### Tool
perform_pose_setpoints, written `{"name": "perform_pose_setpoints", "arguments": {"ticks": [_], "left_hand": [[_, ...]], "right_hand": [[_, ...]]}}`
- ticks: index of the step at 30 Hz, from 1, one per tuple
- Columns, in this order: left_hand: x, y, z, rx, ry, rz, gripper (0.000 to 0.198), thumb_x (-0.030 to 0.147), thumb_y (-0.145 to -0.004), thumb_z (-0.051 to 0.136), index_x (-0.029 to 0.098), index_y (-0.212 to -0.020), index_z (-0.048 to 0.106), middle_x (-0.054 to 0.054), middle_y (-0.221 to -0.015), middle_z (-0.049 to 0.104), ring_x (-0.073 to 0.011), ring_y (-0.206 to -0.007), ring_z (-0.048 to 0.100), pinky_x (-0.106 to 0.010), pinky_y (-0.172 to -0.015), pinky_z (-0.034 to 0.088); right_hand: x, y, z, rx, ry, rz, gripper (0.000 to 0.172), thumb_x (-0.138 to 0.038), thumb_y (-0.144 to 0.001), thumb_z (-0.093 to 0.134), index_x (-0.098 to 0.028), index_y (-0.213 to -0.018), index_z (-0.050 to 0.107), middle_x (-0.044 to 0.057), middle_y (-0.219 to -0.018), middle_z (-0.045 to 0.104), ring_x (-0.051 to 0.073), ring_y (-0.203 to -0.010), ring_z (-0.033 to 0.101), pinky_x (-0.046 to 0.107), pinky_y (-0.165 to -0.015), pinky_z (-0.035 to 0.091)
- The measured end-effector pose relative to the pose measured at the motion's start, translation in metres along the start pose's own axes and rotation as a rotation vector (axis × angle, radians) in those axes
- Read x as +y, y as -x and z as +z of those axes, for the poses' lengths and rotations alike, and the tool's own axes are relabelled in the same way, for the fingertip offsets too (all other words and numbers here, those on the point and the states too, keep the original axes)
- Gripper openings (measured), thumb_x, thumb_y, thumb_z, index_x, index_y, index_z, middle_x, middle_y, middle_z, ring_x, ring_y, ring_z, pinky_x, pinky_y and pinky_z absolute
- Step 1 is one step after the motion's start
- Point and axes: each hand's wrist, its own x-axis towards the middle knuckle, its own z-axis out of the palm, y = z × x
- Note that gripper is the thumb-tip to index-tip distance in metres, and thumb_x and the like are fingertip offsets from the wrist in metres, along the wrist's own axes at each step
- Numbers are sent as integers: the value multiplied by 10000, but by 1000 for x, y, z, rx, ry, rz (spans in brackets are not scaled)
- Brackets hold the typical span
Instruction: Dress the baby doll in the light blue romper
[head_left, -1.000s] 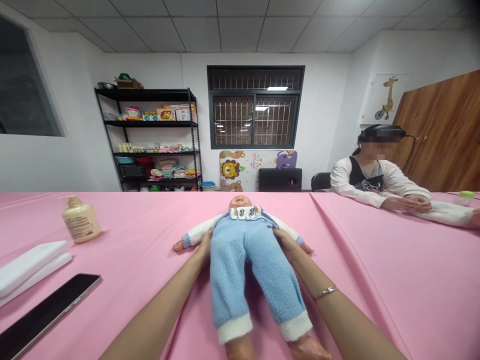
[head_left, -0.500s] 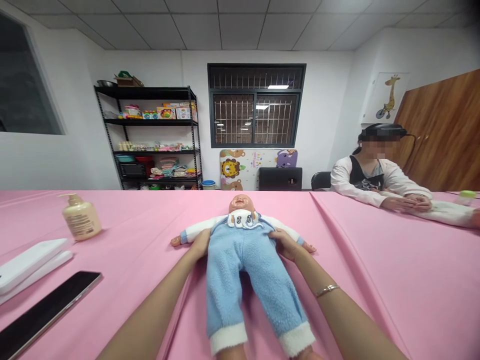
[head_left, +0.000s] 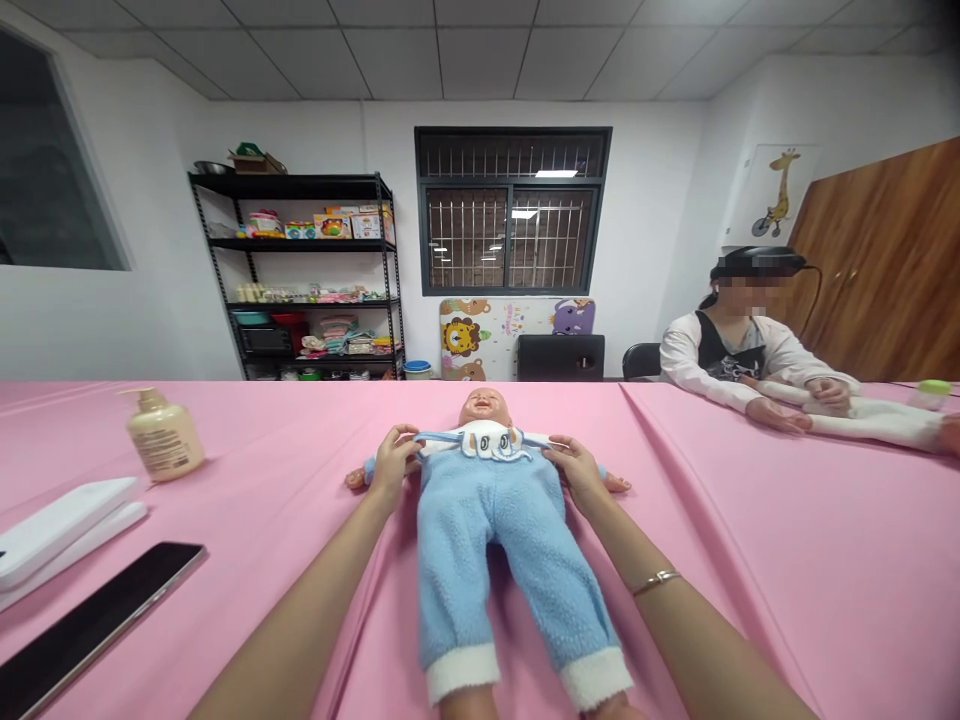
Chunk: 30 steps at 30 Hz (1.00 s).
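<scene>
A baby doll lies on its back on the pink-covered table, its feet toward me and its arms spread. Over a white top it has light blue fleece overalls with white cuffs and an animal face on the bib. At the bib's left side, my left hand pinches a blue strap and holds it stretched outward. My right hand pinches the strap on the other side in the same way, a bracelet on its wrist. The doll's upper arms are partly hidden behind my hands.
On the left stand a pump bottle, a white case-like object and a black phone. At the right, a co-worker sits handling another doll in white clothing. A black shelf stands behind the table.
Both my hands have moved up from the overalls' sides to the bib and now draw its straps outward. The co-worker's hands have moved apart over the other doll.
</scene>
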Motion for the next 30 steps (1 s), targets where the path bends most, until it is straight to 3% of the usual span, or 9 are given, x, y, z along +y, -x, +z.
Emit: {"name": "perform_pose_setpoints", "arguments": {"ticks": [3,7,11,13,16,21,24,27,30], "left_hand": [[5,3,1,-64,-286,196,156,236,-610,494,169,-732,566,-8,-690,540,-149,-636,517,-256,-584,411],[5,13,5,20,-980,510,237,178,-706,444,205,-768,671,-53,-850,563,-224,-873,520,-363,-796,389],[9,22,13,125,-1270,497,295,223,-809,436,207,-1031,630,-75,-884,547,-248,-862,527,-367,-747,395],[13,25,19,108,-1230,391,312,248,-839,422,179,-1108,564,-57,-807,553,-236,-793,547,-345,-700,403],[14,26,29,62,-972,228,230,227,-837,426,151,-1038,508,-4,-668,538,-195,-679,558,-302,-653,415],[-6,28,41,46,-658,423,241,117,-747,446,145,-986,445,-100,-1031,539,-202,-1006,521,-338,-892,412],[-21,29,42,39,-660,442,255,117,-756,416,123,-1010,433,-130,-1024,513,-241,-1067,477,-408,-955,372],[-29,29,42,60,-634,393,281,134,-761,421,113,-1041,419,-137,-1020,500,-254,-1054,482,-433,-946,383],[-30,29,42,93,-640,391,340,145,-763,421,99,-1099,410,-153,-1050,498,-264,-1081,467,-444,-959,371]], "right_hand": [[1,4,2,135,161,-139,340,-358,-565,644,-143,-811,548,45,-728,599,172,-694,567,289,-669,448],[-1,14,5,227,520,-348,275,-410,-706,461,-160,-771,556,41,-734,592,162,-646,528,299,-670,392],[-9,22,10,316,591,-464,289,-401,-749,393,-159,-804,539,39,-753,553,150,-658,502,273,-661,367],[-15,26,14,311,586,-461,298,-416,-762,387,-165,-832,531,12,-658,516,148,-621,493,258,-629,349],[-20,30,21,248,537,-404,308,-420,-777,380,-170,-895,516,-37,-504,447,142,-512,461,245,-576,322],[-9,23,22,248,441,-182,272,-349,-746,431,-160,-888,565,35,-645,605,192,-667,567,275,-647,386],[-12,19,20,201,462,-60,292,-237,-706,461,-138,-950,587,89,-826,644,210,-807,587,305,-749,413],[-43,25,34,235,488,-285,401,-206,-731,443,-126,-1118,512,108,-1016,611,187,-812,574,300,-751,427],[-88,39,72,199,520,-509,331,-204,-778,429,-131,-1090,513,101,-985,605,168,-789,565,272,-711,438]]}}
